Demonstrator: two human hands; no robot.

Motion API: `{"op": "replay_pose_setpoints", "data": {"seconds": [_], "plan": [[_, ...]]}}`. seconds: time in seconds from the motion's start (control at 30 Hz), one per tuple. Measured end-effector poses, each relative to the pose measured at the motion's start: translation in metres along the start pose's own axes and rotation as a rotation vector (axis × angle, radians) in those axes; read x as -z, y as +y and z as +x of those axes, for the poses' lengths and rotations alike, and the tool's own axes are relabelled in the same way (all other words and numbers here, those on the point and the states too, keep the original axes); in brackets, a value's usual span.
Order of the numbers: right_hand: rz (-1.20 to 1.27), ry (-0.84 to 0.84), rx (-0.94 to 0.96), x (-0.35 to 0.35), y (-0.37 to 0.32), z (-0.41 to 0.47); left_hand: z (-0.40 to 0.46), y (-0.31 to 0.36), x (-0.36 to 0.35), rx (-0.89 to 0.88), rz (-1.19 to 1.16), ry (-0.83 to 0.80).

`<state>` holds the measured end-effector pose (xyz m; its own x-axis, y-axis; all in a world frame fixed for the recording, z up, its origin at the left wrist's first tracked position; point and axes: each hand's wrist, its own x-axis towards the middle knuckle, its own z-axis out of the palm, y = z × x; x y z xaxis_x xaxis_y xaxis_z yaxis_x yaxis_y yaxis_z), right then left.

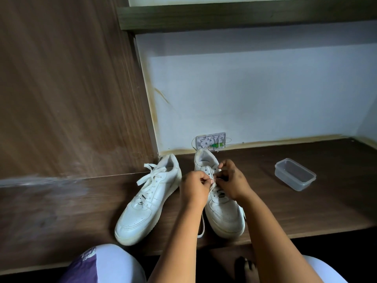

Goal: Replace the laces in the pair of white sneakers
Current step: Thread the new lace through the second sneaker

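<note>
White sneakers are sitting side by side on the dark wooden desk (306, 201), and the left sneaker (150, 199) is lying fully laced. Over the right sneaker (223, 211), the left hand (195, 185) and the right hand (232, 180) are both pinching the white lace (202, 225) at its upper eyelets, its loose end trailing toward the desk edge. A clear plastic container (294, 174) is sitting well apart to the right.

A dark wood desk (306, 201) is sitting in a corner nook, with a tall brown wood panel (71, 88) standing on the left, a pale wall (255, 94) running behind with yellowish stains along its edges, and a wooden shelf (244, 17) hanging overhead in pretty dim light.
</note>
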<state>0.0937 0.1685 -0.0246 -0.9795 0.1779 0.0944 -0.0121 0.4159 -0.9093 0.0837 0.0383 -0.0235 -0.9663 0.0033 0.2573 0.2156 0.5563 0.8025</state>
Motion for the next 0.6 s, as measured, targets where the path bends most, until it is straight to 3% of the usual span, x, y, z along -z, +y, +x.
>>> {"op": "replay_pose_setpoints", "data": {"seconds": [0.27, 0.5, 0.6], "plan": [[0.073, 0.036, -0.009, -0.001, 0.002, -0.001, -0.005, 0.001, 0.000, -0.178, 0.223, 0.073], [0.437, 0.094, -0.139, -0.006, 0.004, -0.001, -0.003, -0.006, -0.004, -0.092, 0.104, 0.066], [0.253, 0.097, -0.097, -0.003, 0.004, 0.000, 0.002, -0.014, -0.003, -0.066, 0.095, 0.005]]}}
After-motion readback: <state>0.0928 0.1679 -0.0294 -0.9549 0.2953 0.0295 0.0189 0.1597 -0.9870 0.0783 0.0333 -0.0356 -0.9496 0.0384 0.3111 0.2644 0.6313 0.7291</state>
